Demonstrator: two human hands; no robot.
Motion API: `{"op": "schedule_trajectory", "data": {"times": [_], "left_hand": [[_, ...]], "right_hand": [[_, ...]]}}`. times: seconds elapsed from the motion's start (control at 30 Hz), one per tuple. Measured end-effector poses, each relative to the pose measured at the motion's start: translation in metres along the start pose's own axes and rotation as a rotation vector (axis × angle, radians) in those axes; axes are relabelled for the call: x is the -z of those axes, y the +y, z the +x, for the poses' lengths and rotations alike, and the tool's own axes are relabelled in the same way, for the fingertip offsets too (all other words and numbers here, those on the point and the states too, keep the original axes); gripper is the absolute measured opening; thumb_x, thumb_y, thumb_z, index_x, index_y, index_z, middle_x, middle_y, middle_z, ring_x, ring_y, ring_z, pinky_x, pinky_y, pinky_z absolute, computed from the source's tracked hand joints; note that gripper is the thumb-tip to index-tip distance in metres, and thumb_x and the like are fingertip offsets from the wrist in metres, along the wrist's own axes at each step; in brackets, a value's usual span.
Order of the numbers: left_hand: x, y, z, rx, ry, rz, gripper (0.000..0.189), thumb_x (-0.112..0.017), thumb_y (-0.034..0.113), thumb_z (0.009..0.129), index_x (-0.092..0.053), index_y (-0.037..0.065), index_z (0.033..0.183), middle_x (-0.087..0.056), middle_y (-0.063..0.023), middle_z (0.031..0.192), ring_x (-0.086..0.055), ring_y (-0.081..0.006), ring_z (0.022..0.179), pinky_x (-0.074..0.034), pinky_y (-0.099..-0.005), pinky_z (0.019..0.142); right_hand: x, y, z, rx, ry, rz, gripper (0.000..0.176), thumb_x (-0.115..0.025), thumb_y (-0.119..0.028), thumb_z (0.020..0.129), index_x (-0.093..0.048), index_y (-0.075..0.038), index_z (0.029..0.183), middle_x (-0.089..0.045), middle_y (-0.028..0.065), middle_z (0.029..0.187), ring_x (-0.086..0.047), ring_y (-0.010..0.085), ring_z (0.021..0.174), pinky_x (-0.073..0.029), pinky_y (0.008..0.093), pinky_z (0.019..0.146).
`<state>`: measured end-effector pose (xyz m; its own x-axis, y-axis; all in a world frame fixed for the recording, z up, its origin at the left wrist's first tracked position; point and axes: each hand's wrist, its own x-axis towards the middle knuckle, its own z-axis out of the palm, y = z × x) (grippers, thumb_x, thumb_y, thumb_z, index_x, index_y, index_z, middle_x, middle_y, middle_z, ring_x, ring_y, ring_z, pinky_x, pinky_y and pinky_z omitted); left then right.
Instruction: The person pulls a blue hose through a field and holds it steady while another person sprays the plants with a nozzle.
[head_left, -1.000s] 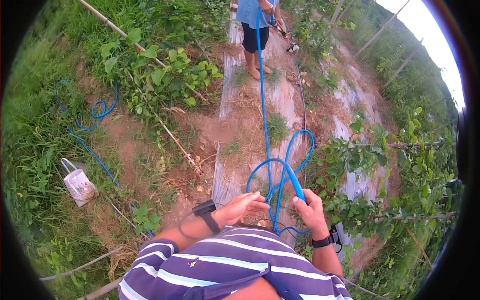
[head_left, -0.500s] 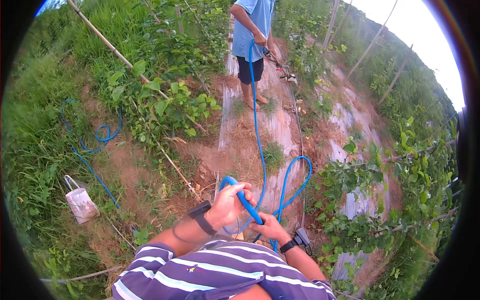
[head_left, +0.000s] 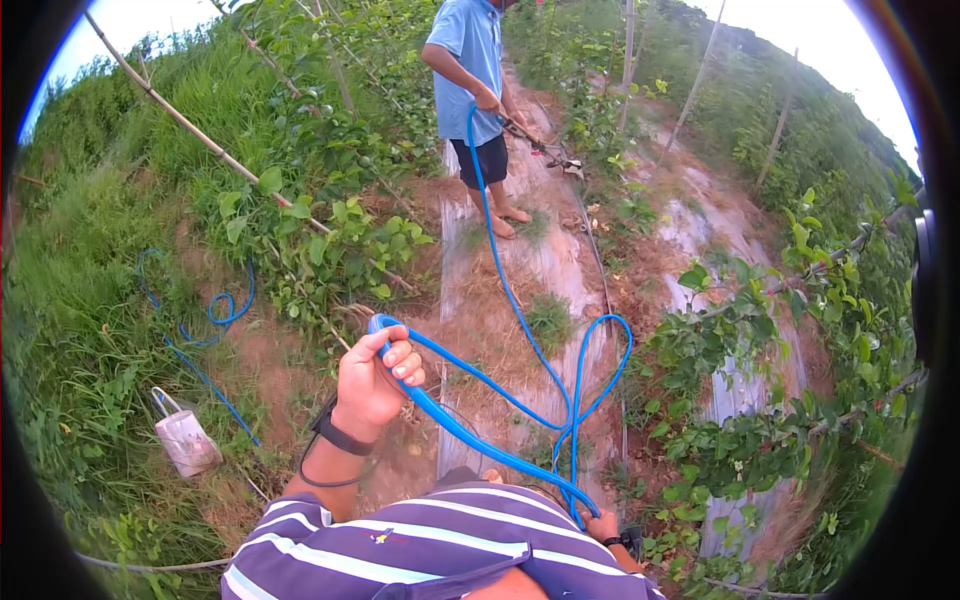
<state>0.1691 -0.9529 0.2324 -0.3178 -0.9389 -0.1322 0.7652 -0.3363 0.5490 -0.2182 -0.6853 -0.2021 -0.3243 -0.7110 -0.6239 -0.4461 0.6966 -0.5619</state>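
Observation:
A blue hose (head_left: 470, 437) stretches across the front of my body from one hand to the other. My left hand (head_left: 372, 378) is raised on the left with its fingers closed around a bend of the hose. Low on the right, close to my waist, my right hand (head_left: 602, 525) grips the hose where strands come together; its fingers are partly hidden. From there the hose makes a loop on the ground ahead and runs on to a person in a blue shirt (head_left: 468, 75), who holds its end with a sprayer-like tool (head_left: 540, 142).
A white bucket (head_left: 187, 440) lies tilted in the grass at left, near more coiled blue hose (head_left: 222, 310). Leafy plants on bamboo poles (head_left: 200, 135) line both sides. Plastic sheeting (head_left: 460, 270) covers the ground strip, with a thin dark pipe (head_left: 598, 260) along it.
My hands have moved apart: the left up and leftward, the right down and rightward. The hose between them is now drawn out longer. The view has shifted slightly.

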Motion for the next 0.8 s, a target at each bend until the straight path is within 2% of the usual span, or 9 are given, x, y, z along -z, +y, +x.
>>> {"op": "schedule_trajectory", "data": {"times": [0.1, 0.17, 0.27, 0.43, 0.5, 0.6, 0.7, 0.73, 0.8], "left_hand": [[0.020, -0.026, 0.002, 0.161, 0.094, -0.033, 0.023, -0.046, 0.021, 0.094, -0.060, 0.003, 0.094, -0.045, 0.0041, 0.060, -0.044, -0.0130, 0.058, -0.038, -0.0300, 0.058], [0.037, -0.043, 0.003, 0.230, 0.121, -0.032, 0.023, -0.047, 0.022, 0.093, -0.060, 0.003, 0.093, -0.044, 0.0042, 0.061, -0.043, -0.0129, 0.058, -0.038, -0.0298, 0.058], [0.055, -0.058, -0.002, 0.357, 0.175, -0.017, 0.022, -0.047, 0.022, 0.093, -0.059, 0.004, 0.091, -0.043, 0.0044, 0.062, -0.043, -0.0127, 0.058, -0.037, -0.0296, 0.057], [0.087, -0.075, 0.004, 0.489, 0.267, -0.026, 0.014, -0.049, 0.019, 0.093, -0.055, 0.006, 0.090, -0.043, 0.0047, 0.064, -0.042, -0.0121, 0.059, -0.038, -0.0301, 0.057], [0.100, -0.073, 0.011, 0.490, 0.236, -0.057, 0.010, -0.050, 0.017, 0.092, -0.054, 0.007, 0.090, -0.043, 0.0046, 0.064, -0.042, -0.0122, 0.060, -0.038, -0.0301, 0.057], [0.096, -0.061, 0.013, 0.457, 0.315, -0.063, 0.015, -0.050, 0.016, 0.091, -0.048, 0.010, 0.077, -0.041, 0.0026, 0.059, -0.042, -0.0143, 0.057, -0.038, -0.0305, 0.057], [0.108, -0.049, 0.021, 0.473, 0.301, -0.101, 0.014, -0.049, 0.015, 0.091, -0.048, 0.011, 0.078, -0.041, 0.0030, 0.060, -0.042, -0.0140, 0.058, -0.038, -0.0305, 0.057], [0.113, -0.046, 0.022, 0.467, 0.265, -0.114, 0.008, -0.052, 0.015, 0.091, -0.053, 0.007, 0.089, -0.043, 0.0038, 0.063, -0.042, -0.0124, 0.058, -0.037, -0.0291, 0.057], [0.118, -0.042, 0.027, 0.481, 0.257, -0.095, 0.009, -0.052, 0.015, 0.091, -0.053, 0.007, 0.089, -0.042, 0.0039, 0.063, -0.042, -0.0123, 0.058, -0.037, -0.0289, 0.056]], "right_hand": [[-0.007, 0.027, -0.014, -0.090, -0.008, -0.059, 0.025, -0.070, -0.028, 0.075, -0.070, -0.002, 0.077, -0.064, 0.0133, 0.065, -0.064, 0.0249, 0.065, -0.050, 0.0381, 0.065], [-0.004, 0.032, -0.027, -0.156, -0.052, -0.010, 0.036, -0.068, -0.035, 0.077, -0.069, 0.000, 0.074, -0.065, 0.0143, 0.064, -0.065, 0.0207, 0.066, -0.049, 0.0404, 0.064], [-0.021, 0.095, -0.024, 0.015, -0.039, -0.042, 0.031, -0.064, -0.032, 0.079, -0.070, -0.001, 0.076, -0.065, 0.0167, 0.068, -0.066, 0.0247, 0.068, -0.049, 0.0425, 0.065], [-0.021, 0.106, -0.038, 0.436, -0.041, -0.294, 0.031, -0.046, -0.023, 0.089, -0.066, -0.005, 0.073, -0.065, 0.0193, 0.076, -0.062, 0.0374, 0.071, -0.047, 0.0499, 0.065], [-0.017, 0.097, -0.043, 0.348, -0.068, -0.289, 0.030, -0.049, -0.024, 0.087, -0.066, -0.005, 0.073, -0.065, 0.0192, 0.075, -0.063, 0.0363, 0.071, -0.048, 0.0488, 0.065], [-0.017, 0.083, -0.053, 0.150, -0.079, -0.230, 0.028, -0.053, -0.026, 0.085, -0.067, -0.003, 0.074, -0.065, 0.0191, 0.073, -0.064, 0.0347, 0.070, -0.048, 0.0471, 0.065], [-0.019, 0.066, -0.068, 0.010, -0.053, -0.152, 0.028, -0.057, -0.027, 0.082, -0.068, -0.002, 0.074, -0.065, 0.0189, 0.071, -0.065, 0.0330, 0.069, -0.049, 0.0454, 0.066], [-0.021, 0.060, -0.073, -0.024, -0.043, -0.124, 0.028, -0.058, -0.028, 0.081, -0.068, -0.002, 0.074, -0.065, 0.0189, 0.070, -0.065, 0.0325, 0.069, -0.049, 0.0448, 0.066], [-0.020, 0.052, -0.086, -0.057, -0.023, -0.075, 0.029, -0.061, -0.029, 0.079, -0.068, -0.001, 0.075, -0.065, 0.0188, 0.069, -0.066, 0.0314, 0.069, -0.049, 0.0437, 0.066]]}}
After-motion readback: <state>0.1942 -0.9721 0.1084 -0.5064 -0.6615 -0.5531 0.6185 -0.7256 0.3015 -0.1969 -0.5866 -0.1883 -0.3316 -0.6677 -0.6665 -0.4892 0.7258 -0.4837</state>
